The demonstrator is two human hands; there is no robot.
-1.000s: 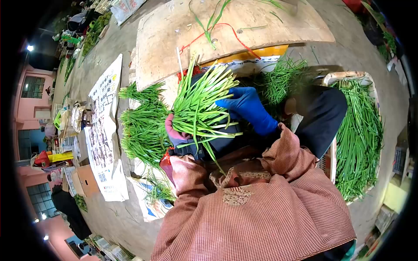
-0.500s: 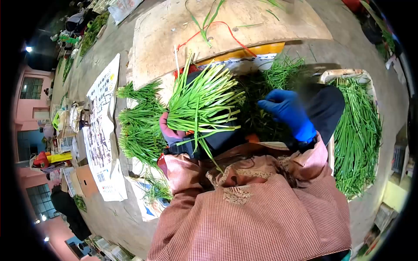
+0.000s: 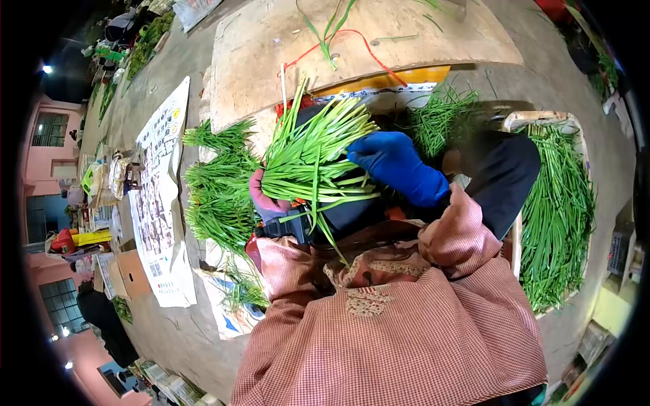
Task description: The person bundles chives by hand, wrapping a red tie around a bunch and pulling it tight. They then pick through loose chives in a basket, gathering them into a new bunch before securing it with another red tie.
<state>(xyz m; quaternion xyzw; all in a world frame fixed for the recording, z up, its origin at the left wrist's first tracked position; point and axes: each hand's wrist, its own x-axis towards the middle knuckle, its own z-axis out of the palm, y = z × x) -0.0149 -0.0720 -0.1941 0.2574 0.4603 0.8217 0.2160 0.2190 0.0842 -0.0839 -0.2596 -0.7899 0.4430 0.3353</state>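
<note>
A thick bunch of garlic chives (image 3: 308,159) lies across my lap, its pale stalk ends fanned out to the right. My left hand (image 3: 266,195), in a pinkish glove, is closed around the bunch's left side. My right hand (image 3: 399,166), in a blue glove, is at the stalk ends with its fingers pinched together on them; the fingertips are partly hidden. One long leaf (image 3: 317,196) hangs down from the bunch toward my jacket. More chives (image 3: 220,193) are piled just left of my left hand.
A wooden board (image 3: 271,68) with a red string (image 3: 369,44) and loose leaves lies ahead. To the right stands a pale-rimmed basket (image 3: 542,116) full of chives. Loose greens (image 3: 443,118) lie beyond my right hand. A printed sheet (image 3: 159,203) is spread on the floor at left.
My right hand has moved left from beside my knee to the stalk ends of the bunch. My left hand keeps its hold on the chives.
</note>
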